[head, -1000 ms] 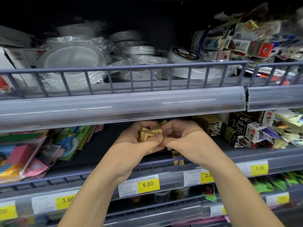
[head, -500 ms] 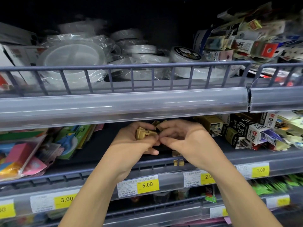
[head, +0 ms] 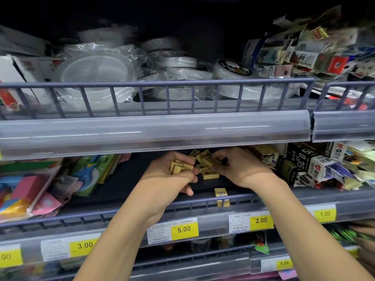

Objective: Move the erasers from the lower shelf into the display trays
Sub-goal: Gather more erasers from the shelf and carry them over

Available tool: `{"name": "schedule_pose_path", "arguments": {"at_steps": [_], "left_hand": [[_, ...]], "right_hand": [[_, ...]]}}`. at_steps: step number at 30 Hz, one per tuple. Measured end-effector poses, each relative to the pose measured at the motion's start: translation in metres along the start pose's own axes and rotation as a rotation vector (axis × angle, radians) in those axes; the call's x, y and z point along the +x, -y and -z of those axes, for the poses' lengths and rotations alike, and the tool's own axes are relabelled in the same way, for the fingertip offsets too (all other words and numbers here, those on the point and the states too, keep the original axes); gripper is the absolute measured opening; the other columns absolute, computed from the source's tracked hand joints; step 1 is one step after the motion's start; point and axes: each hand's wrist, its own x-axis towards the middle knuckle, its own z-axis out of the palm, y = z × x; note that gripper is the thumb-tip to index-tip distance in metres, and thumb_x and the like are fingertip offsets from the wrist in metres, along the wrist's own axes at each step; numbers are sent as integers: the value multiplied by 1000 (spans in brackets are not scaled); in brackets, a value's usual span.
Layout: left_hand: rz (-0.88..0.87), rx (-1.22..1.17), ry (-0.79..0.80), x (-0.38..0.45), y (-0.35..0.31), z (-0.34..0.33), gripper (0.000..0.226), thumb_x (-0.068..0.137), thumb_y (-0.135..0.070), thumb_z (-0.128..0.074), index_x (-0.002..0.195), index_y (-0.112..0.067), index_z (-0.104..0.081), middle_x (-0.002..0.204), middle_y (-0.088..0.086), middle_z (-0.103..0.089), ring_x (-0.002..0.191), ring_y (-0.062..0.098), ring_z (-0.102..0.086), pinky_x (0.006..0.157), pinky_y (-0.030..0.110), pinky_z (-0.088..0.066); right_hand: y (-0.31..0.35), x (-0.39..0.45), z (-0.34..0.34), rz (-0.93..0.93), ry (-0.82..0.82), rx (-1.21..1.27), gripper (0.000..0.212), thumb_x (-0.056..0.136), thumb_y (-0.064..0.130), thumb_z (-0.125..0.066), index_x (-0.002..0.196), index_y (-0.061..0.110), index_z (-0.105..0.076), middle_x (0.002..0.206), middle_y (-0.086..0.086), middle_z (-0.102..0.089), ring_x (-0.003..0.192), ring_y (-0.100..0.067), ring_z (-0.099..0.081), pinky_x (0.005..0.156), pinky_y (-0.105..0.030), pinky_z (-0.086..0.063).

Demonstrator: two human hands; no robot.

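Note:
Small tan erasers lie on the dark middle shelf (head: 121, 185), under the upper shelf's rail. My left hand (head: 168, 179) is shut on a stack of several erasers (head: 179, 166). My right hand (head: 239, 167) pinches one eraser (head: 211, 160) from a loose pile (head: 205, 169) between the two hands. One eraser (head: 211, 175) lies flat below the pile. Another eraser (head: 220, 192) stands near the shelf's front rail, and two more erasers (head: 223, 202) sit against that rail. No display tray is in view.
The upper shelf (head: 154, 130) overhangs the hands and holds wrapped plastic plates (head: 95, 74). Colourful packs (head: 30, 189) lie left on the middle shelf, boxed refills (head: 304, 161) right. Price tags (head: 183, 229) line the front edge. Another shelf runs below.
Both hands have moved slightly apart and deeper into the shelf. The loose erasers between them now show, and my right hand has taken hold of one.

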Motion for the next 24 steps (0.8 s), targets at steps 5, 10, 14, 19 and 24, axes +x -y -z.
{"name": "schedule_pose_path", "arguments": {"at_steps": [5,10,14,19,24], "left_hand": [[-11,7,-1,1,3,2,19,88,-10,-74,98,-26,-72,78,2,-77,58,15,-61,71,28,-52],[-28,-79,-56,4,5,1,18,89,-20,-81,104,-24,-71,76,-4,-76,64,15,-63,74,32,-53],[-74,-152,-68,3,5,1,26,83,-31,-84,102,-22,-68,79,-4,-75,68,15,-60,72,31,-51],[-123,-154,-32,-1,1,0,11,79,-38,-86,84,-35,-76,80,8,-72,63,16,-56,74,33,-52],[-111,-161,-46,0,2,2,30,61,-35,-93,87,-31,-77,87,2,-81,76,18,-69,69,23,-60]], "right_hand": [[-3,5,-4,12,-73,75,31,89,22,-71,120,26,-68,116,7,-70,104,-11,-62,95,-24,-48],[6,-20,-7,120,-200,489,24,83,17,-75,94,37,-69,75,25,-68,76,6,-64,74,-11,-47],[27,-49,-11,316,-234,703,27,83,8,-76,100,29,-70,88,8,-71,78,-13,-67,74,-25,-55],[40,-61,-15,313,-172,742,32,83,10,-76,109,25,-66,93,5,-72,84,-14,-69,82,-37,-58],[47,-64,-20,347,-229,716,31,78,21,-81,100,35,-64,87,12,-72,78,-8,-70,72,-27,-57]]}}
